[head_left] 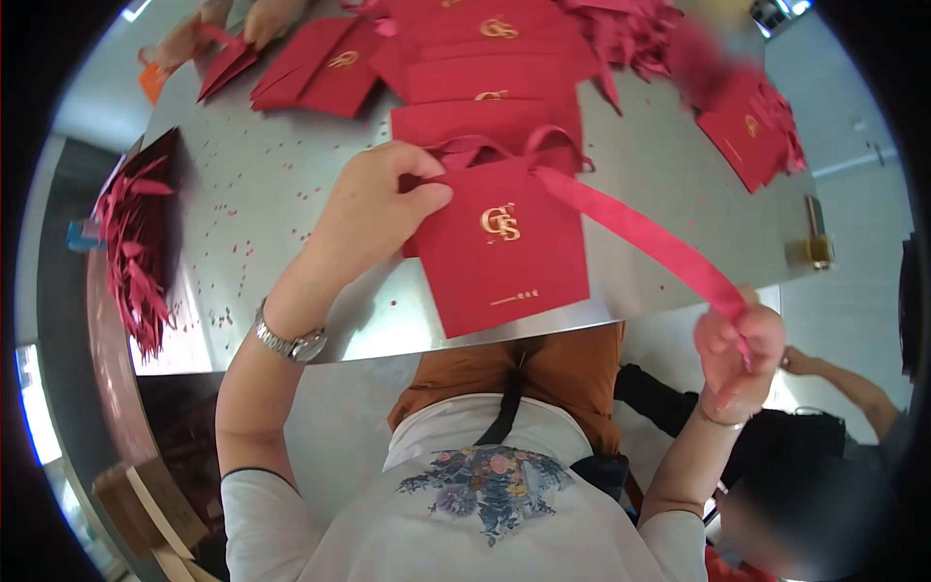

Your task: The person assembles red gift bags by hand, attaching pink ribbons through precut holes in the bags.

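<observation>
Left hand pinches a red bag's top edge; right hand, well apart, apparently grips its ribbon pulled taut.

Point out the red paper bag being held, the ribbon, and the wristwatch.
red paper bag (pixel 504 262): head view, front face below the gold logo.
ribbon (pixel 640 238): head view, middle of the stretched strip.
wristwatch (pixel 291 341): head view, metal band.

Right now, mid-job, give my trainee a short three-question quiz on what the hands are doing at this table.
1. True or false: the left hand pinches the top edge of the flat red paper bag with gold lettering.
2. What does the right hand grip?
3. The bag rests on: A) steel tabletop B) cardboard box C) lap

Key: 1 true; 2 the long red ribbon running from the bag; 3 A.
</observation>
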`<state>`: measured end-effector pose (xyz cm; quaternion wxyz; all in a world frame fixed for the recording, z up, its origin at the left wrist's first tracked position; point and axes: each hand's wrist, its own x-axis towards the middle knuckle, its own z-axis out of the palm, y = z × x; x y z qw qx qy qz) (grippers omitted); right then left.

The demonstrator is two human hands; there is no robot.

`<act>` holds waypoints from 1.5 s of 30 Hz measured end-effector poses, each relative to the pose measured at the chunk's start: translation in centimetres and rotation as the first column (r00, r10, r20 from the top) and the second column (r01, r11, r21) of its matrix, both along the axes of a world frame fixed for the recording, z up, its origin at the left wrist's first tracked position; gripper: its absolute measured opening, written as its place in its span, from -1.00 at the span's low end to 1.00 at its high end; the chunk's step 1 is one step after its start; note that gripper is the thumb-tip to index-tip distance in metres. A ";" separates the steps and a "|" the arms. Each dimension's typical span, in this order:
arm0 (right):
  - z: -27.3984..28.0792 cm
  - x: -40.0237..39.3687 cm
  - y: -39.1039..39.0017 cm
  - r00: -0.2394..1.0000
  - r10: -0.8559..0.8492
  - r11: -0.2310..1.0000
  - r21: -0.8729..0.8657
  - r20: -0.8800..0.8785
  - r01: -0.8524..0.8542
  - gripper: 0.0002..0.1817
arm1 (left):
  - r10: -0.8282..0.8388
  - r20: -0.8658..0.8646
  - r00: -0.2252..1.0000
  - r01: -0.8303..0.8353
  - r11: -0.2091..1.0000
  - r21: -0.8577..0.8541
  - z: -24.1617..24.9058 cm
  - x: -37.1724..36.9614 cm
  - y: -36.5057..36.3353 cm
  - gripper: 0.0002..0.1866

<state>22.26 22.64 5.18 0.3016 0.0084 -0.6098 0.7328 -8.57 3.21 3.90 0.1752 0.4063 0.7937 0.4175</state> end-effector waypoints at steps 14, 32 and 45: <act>1.3 -14.3 -8.7 0.845 -0.045 0.975 0.208 0.533 -0.079 -0.80 | -0.124 0.204 0.971 0.134 0.990 -0.036 0.9 -0.9 -1.1 -0.84; -4.1 -17.4 -9.6 0.759 -0.368 0.897 0.419 0.537 0.139 -0.90 | -0.174 0.233 0.957 0.176 0.984 0.014 -1.1 -0.8 -1.7 -0.90; -2.3 -19.4 -10.9 0.830 -0.557 -0.156 0.983 -0.010 -0.093 -0.88 | -0.081 0.175 0.981 0.063 0.992 0.107 -2.4 -0.2 -2.4 -0.90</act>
